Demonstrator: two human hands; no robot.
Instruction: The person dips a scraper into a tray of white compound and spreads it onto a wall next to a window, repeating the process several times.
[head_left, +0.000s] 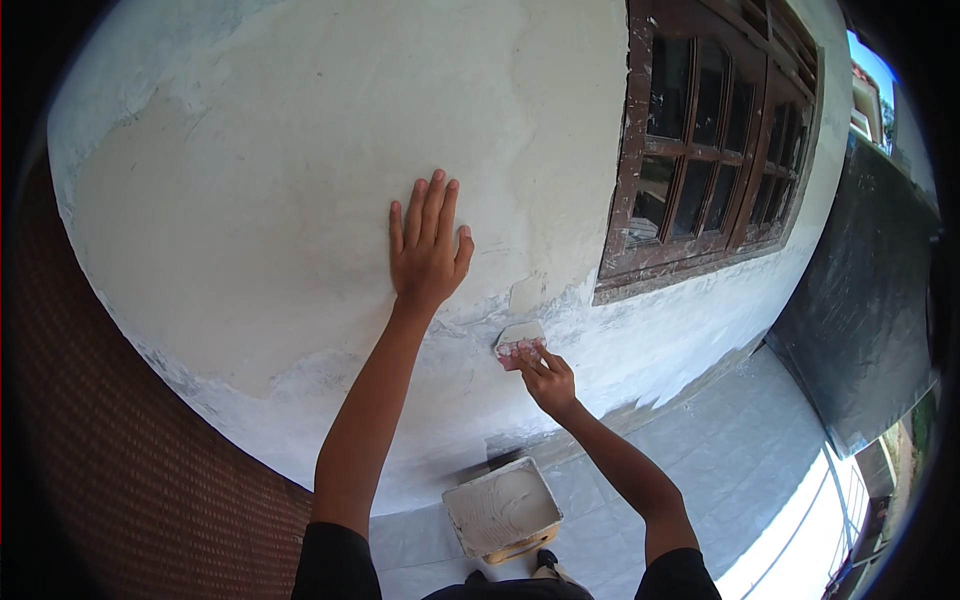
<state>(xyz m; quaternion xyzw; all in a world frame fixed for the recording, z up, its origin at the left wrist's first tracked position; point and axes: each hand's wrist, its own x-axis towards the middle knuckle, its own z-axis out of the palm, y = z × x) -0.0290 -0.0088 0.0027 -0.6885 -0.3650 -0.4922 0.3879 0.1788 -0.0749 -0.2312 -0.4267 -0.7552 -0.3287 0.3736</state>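
Note:
My left hand (428, 250) lies flat against the pale wall (300, 150), fingers stretched upward. Lower and to the right, my right hand (548, 382) grips a putty scraper (520, 345) with a pink, putty-smeared body and a pale blade. The blade is against the wall, below the window's left corner. Around it the wall shows patchy white and grey filler. Below my hands, by my feet, a square tub (503, 508) holds creamy white putty.
A brown wooden window (700, 150) with paint-flecked panes is at the upper right. Grey sheeting (640, 470) covers the ground. Woven brown matting (150, 400) is at the left, and a dark sheet (860, 300) hangs at the right.

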